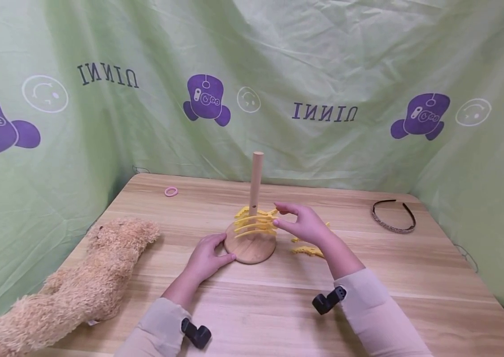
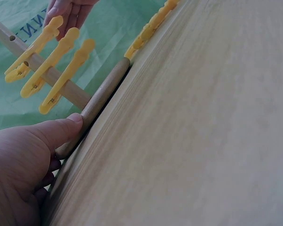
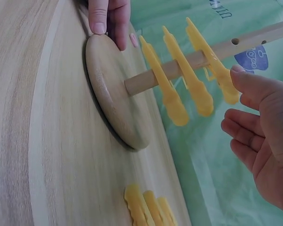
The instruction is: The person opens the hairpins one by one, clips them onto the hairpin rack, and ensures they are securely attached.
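A wooden post (image 1: 255, 183) stands upright on a round wooden base (image 1: 252, 253). Three yellow hair clips (image 3: 188, 80) are clamped across the post, one above another. My left hand (image 1: 207, 255) grips the base's left edge, thumb on the upper face and fingers around the rim. At the topmost yellow clip (image 3: 216, 70), my right hand (image 1: 301, 222) pinches the clip's outer end between thumb and forefinger; the forefinger is largely hidden in the right wrist view. Several more yellow clips (image 1: 309, 251) lie on the table just right of the base, partly behind my right forearm.
A shaggy tan plush toy (image 1: 95, 277) stretches along the table's left side. Toward the back left lies a pink ring (image 1: 171, 192). A dark headband with a glittery band (image 1: 392, 228) rests at the right. Green printed cloth (image 1: 252, 129) hangs around the wooden table (image 1: 252, 307).
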A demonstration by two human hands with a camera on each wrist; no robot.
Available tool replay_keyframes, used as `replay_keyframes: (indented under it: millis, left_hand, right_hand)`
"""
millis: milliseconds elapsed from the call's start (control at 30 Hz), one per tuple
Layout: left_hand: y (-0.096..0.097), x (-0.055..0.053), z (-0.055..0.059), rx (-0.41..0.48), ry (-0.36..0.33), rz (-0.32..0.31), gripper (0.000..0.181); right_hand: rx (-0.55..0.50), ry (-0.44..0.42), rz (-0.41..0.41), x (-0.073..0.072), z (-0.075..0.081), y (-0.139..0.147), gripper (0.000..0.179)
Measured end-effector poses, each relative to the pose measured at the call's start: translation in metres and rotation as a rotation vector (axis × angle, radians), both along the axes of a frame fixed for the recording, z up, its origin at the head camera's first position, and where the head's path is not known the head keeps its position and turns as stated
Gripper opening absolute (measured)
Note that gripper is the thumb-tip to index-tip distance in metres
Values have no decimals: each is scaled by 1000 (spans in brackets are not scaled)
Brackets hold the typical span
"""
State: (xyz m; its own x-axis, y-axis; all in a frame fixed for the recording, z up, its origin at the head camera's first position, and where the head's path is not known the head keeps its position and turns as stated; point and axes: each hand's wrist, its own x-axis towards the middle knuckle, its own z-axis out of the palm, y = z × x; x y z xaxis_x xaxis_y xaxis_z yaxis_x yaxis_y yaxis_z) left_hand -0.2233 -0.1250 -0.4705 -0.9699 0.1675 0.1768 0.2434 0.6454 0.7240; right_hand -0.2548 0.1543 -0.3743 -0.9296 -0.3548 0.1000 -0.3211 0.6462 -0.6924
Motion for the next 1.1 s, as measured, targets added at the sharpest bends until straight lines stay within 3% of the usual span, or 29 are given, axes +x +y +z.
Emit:
replay_keyframes:
  millis: [367, 633, 1100]
  left_hand:
    - [0, -2, 1, -16, -13, 3, 65]
    - [-1, -3, -1, -19, -5, 0, 64]
    - [-1, -1, -2, -11, -7, -2, 64]
  right_hand:
    - [-31, -15, -61, 16, -8, 39, 59]
    - [5, 58, -113, 36, -28, 74, 56]
    - [70, 41, -211, 60, -56, 114, 59]
